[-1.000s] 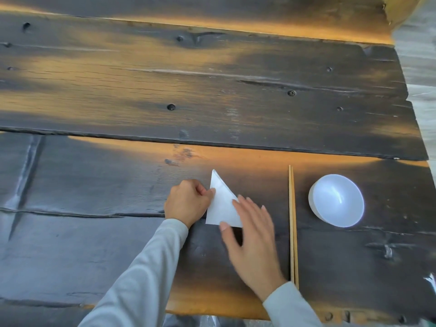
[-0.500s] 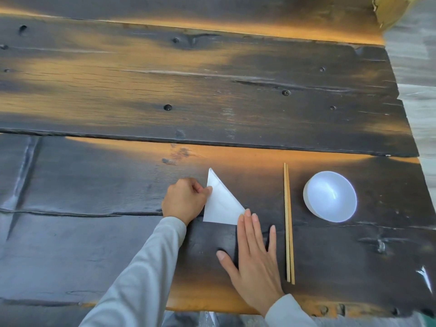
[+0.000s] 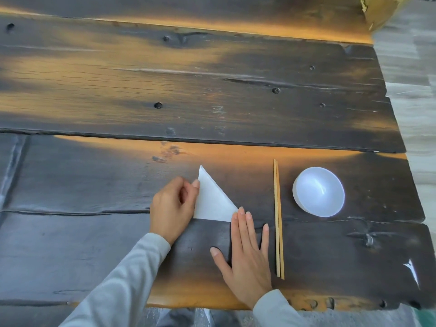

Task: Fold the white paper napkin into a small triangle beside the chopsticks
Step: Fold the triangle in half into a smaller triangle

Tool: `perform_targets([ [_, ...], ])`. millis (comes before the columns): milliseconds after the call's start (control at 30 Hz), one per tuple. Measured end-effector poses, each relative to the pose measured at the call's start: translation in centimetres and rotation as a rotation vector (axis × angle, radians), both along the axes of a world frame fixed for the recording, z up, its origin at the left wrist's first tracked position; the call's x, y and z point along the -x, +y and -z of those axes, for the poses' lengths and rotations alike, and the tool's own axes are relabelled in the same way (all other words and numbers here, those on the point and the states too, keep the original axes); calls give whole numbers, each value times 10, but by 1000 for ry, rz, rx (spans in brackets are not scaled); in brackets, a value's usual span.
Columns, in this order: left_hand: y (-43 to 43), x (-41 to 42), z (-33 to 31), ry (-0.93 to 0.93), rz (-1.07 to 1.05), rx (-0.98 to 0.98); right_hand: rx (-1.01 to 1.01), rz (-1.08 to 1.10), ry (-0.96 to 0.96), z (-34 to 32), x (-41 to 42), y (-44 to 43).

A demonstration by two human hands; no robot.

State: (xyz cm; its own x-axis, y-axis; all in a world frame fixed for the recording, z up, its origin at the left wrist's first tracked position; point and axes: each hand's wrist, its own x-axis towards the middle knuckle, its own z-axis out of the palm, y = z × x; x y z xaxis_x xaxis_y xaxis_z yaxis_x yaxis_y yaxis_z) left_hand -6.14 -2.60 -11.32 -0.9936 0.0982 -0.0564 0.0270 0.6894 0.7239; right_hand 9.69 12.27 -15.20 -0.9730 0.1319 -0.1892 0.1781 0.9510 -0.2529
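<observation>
The white paper napkin (image 3: 211, 200) lies flat on the dark wooden table (image 3: 212, 95) as a small triangle, its point toward the far side. My left hand (image 3: 173, 206) is curled at the napkin's left edge, thumb and fingertips touching that edge. My right hand (image 3: 246, 253) rests flat on the table just below the napkin's right corner, fingers together and straight, fingertips touching the corner. The pair of wooden chopsticks (image 3: 278, 218) lies straight to the right of my right hand, a hand's width from the napkin.
A white bowl (image 3: 318, 191) sits to the right of the chopsticks. The table's near edge runs just below my wrists. The right edge drops to a grey floor (image 3: 415, 95). A yellowish object (image 3: 377, 10) shows at the far right corner.
My right hand slid off the napkin toward me and now lies flat below its right corner. My left hand stayed at the left edge. The napkin has not moved.
</observation>
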Motion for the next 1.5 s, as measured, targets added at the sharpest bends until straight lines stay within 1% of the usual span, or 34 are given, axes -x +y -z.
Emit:
perform_targets([
  [67, 1, -27, -2, 210, 261, 86, -7, 0, 8, 1, 0, 0],
  [100, 3, -41, 0, 262, 408, 145, -11, -1, 8, 1, 0, 0],
  [167, 6, -65, 7, 287, 646, 274, -18, -13, 6, 2, 0, 0],
  [200, 8, -75, 10, 276, 715, 333, -22, -16, 3, 2, 0, 0],
  [267, 11, -88, 16, 218, 771, 418, -31, -11, 0, 1, 0, -1],
  [433, 13, -97, 25, 126, 758, 449, -62, -13, 13, 1, 2, 0],
  [700, 9, -99, 28, 97, 720, 496, -73, 1, -9, 3, 3, -1],
  [1033, -26, -93, 32, 111, 607, 523, -44, 8, 9, 8, -1, 0],
  [1267, -34, -91, 38, 134, 622, 561, -31, 26, 80, 1, 1, -4],
  [1400, -33, -91, 40, 113, 614, 572, 25, -89, 129, -6, 12, -24],
  [1500, -33, -91, 40, 101, 612, 586, 38, -144, 119, -7, 17, -38],
])
